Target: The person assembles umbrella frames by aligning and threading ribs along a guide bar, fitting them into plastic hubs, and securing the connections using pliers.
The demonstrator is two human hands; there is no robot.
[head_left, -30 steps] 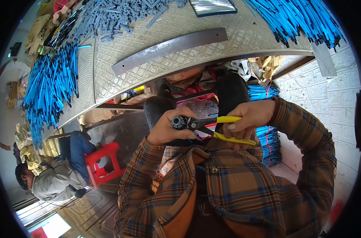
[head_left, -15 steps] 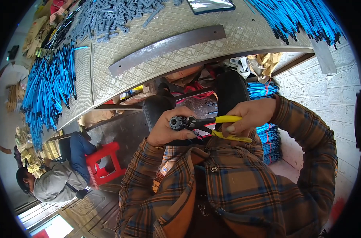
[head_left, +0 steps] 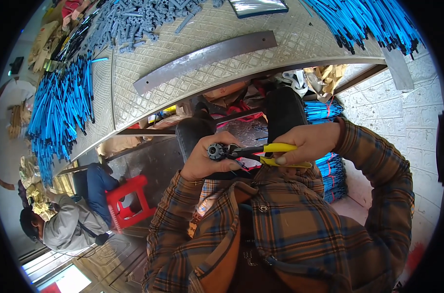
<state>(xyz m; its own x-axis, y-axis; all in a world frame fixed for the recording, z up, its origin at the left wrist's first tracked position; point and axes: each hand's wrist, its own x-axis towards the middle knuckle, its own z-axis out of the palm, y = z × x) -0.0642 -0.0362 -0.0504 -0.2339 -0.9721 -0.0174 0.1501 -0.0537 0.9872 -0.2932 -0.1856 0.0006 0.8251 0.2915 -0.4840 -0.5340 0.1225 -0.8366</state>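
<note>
My left hand [head_left: 206, 158] is closed around a grey ribbed plastic fitting [head_left: 215, 151], its round hollow end facing up. Thin dark pieces stick out below the fingers, too small to make out. In my right hand [head_left: 307, 142] are pliers with yellow handles [head_left: 279, 148], the fingers wrapped over both grips. Their dark jaws [head_left: 232, 152] reach to the side of the fitting, beside my left thumb. Whether the jaws pinch anything cannot be made out.
On the table ahead lie a curved metal bar [head_left: 207, 59], a heap of grey plastic fittings [head_left: 134, 22] and bundles of blue rods [head_left: 61, 110]. More blue bundles [head_left: 331, 171] stand by the white wall. A seated person [head_left: 68, 219] and a red stool [head_left: 128, 202] are at left.
The plier handles have come closer together in my right hand. My left hand and the fitting stay in nearly the same place. The seated person has shifted slightly.
</note>
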